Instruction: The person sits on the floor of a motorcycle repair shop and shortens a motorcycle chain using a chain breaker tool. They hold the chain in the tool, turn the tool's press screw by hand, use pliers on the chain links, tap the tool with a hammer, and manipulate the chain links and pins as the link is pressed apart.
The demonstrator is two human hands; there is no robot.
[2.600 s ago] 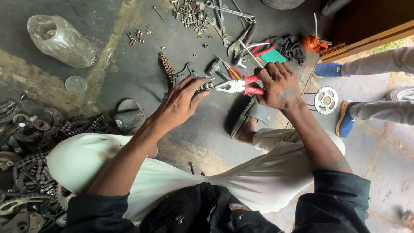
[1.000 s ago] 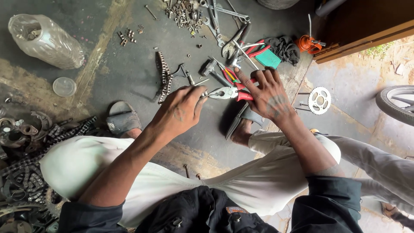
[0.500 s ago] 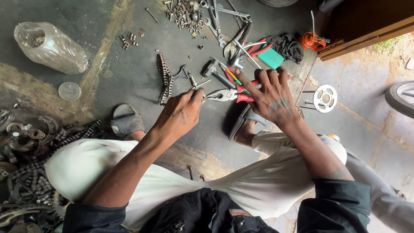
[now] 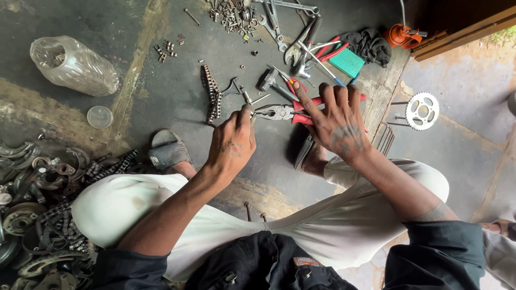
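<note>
Nearest me, my knees in pale trousers [image 4: 344, 236] are folded over a dark concrete floor [image 4: 161, 96], and I place everything from the red-handled pliers [image 4: 285, 113] lying on it just past them. My left hand [image 4: 232, 144] sits just left of the plier nose, fingers curled tight with thumb and forefinger pinched at a small metal part [image 4: 253, 102] right by the tip; the part is too small for me to say what it is. My right hand [image 4: 336, 121] lies over the handles, fingers spread and pressing down, not wrapped around them.

I judge the pliers to be stiff steel, moderately heavy, with coated handles that grip well, so the handles are the place to take hold; the bare nose looks smooth and could be oily in this setting. The small part should be light, hard and easy to lose from a pinch.

Just left of the pliers lies a short length of roller chain [image 4: 213, 96], limp and likely greasy. Well right of them a toothed sprocket [image 4: 422, 110] rests on the ground. Beyond the pliers are loose spanners and bolts [image 4: 252, 16], and far left a clear plastic bottle [image 4: 72, 64] on its side
</note>
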